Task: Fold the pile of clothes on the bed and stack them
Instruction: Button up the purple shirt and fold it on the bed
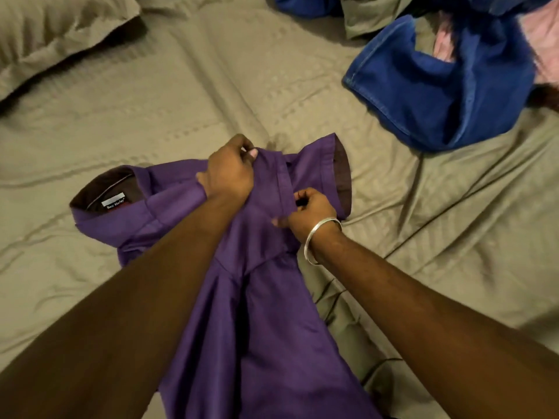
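Here, the left hand [230, 173] pinches a fold of the purple shirt [260, 297] at its far edge; the right hand [308, 210], a bangle [317, 240] on its wrist, grips the sleeve placket just beside it; the shirt lies on the bed [181, 95] under both hands, collar left of the left hand; beyond the right hand sit blue jeans [423, 95] among piled clothes; far left, a pillow [54, 31].

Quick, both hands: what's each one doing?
Left hand: grip closed, pinching the purple shirt.
Right hand: grip closed on the same shirt's placket.
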The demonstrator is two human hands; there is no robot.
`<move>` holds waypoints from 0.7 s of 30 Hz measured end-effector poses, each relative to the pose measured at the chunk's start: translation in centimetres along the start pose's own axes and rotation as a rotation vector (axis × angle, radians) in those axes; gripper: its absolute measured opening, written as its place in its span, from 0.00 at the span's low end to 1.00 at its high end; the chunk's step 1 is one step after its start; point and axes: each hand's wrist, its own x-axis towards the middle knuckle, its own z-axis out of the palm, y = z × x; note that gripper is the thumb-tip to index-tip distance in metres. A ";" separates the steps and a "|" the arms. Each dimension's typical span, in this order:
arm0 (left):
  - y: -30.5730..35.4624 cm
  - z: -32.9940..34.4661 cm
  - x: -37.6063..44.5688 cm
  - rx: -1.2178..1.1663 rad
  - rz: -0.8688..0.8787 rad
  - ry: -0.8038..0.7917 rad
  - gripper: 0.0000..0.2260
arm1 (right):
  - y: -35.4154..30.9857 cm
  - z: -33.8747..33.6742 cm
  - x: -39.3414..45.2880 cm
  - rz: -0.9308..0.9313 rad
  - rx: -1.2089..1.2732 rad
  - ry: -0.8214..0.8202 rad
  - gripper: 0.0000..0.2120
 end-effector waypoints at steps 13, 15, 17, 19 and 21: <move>4.3 5.8 1.9 0.148 0.110 -0.030 0.08 | 2.0 -5.8 1.2 -0.160 0.031 0.387 0.15; 3.9 5.7 0.8 0.160 0.183 0.064 0.12 | 2.4 -5.7 0.7 -0.221 -0.042 0.396 0.17; 3.3 5.0 -1.5 0.143 0.240 0.193 0.13 | 2.6 -5.5 -0.7 -0.359 -0.170 0.473 0.20; 1.6 3.8 -5.2 0.103 0.244 0.245 0.12 | 3.4 -4.6 -4.0 -0.461 -0.165 0.484 0.15; -0.8 2.9 -9.3 0.024 0.238 0.184 0.10 | 5.3 -2.9 -8.0 -0.412 -0.149 0.368 0.09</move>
